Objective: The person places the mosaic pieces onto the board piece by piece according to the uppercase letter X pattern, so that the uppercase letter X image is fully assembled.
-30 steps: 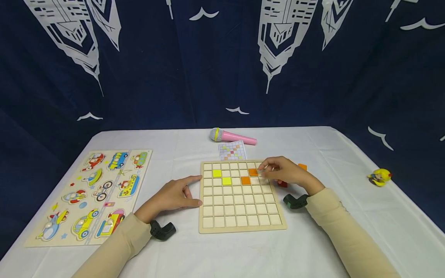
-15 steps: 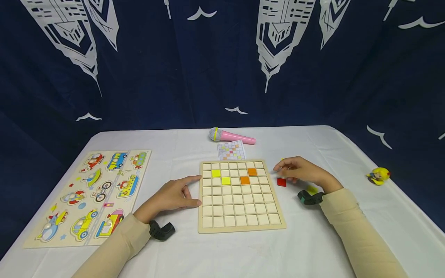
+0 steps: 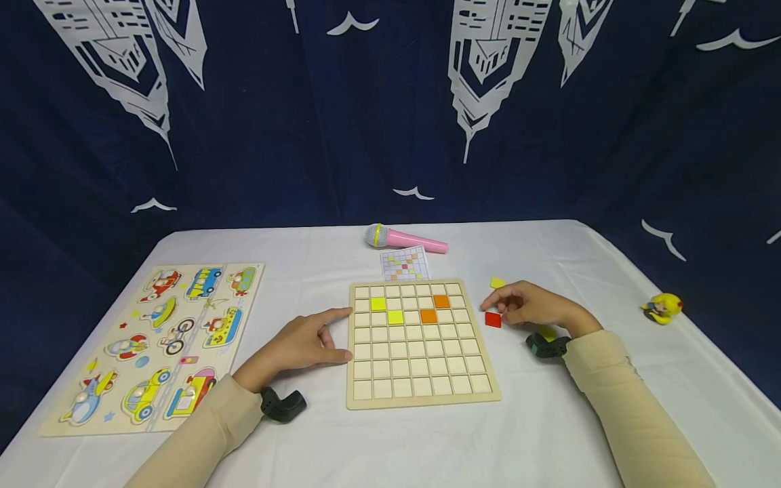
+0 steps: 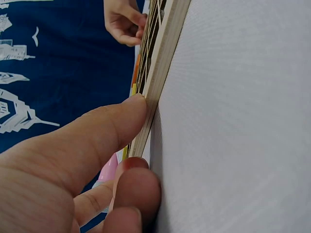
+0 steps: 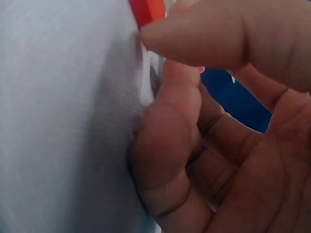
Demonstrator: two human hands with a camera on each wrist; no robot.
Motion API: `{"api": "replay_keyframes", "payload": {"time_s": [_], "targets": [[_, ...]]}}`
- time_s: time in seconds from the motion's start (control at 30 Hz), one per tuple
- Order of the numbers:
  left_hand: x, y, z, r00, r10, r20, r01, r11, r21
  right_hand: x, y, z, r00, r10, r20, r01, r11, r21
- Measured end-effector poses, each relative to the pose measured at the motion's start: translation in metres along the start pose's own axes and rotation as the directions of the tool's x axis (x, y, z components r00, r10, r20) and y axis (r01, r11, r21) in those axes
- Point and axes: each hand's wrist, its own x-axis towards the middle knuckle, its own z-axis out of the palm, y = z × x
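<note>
In the head view, a square wooden grid board lies mid-table with two yellow tiles and two orange tiles in its cells. My left hand touches the board's left edge, thumb and index finger spread apart along it; the left wrist view has both tips at the wooden rim. Right of the board, my right hand is low over the table, fingers bent, with no tile visible in it. A loose red tile lies by its thumb and index fingertips; the thumb overlaps it in the right wrist view.
Loose yellow tiles lie beyond the right hand and near its wrist. A printed grid card and a pink toy microphone lie behind the board. A picture puzzle board is at left, a small yellow figure at far right.
My right hand has moved right, off the board's upper right corner, then down onto the table beside the red tile. The orange loose tile seen earlier is hidden. The left hand stays put.
</note>
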Motion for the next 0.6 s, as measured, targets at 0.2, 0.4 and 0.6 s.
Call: {"api": "replay_keyframes", "payload": {"time_s": [0.2,0.4,0.6], "targets": [[-0.0005,0.0010,-0.0002,1.000,-0.003,-0.002,0.003,1.000,0.000,-0.0013,-0.0004,-0.0009,1.000,-0.006,0.000,0.006,1.000,-0.028],[-0.0001,0.0007,0.0000,1.000,-0.004,-0.003,0.004,1.000,0.003,-0.0048,-0.0008,-0.0031,1.000,0.005,-0.015,-0.006,0.998,-0.062],[0.0003,-0.0002,0.0000,1.000,-0.004,-0.005,0.004,1.000,0.006,-0.0069,-0.0030,-0.0044,0.999,0.030,-0.035,-0.032,0.997,-0.064]]}}
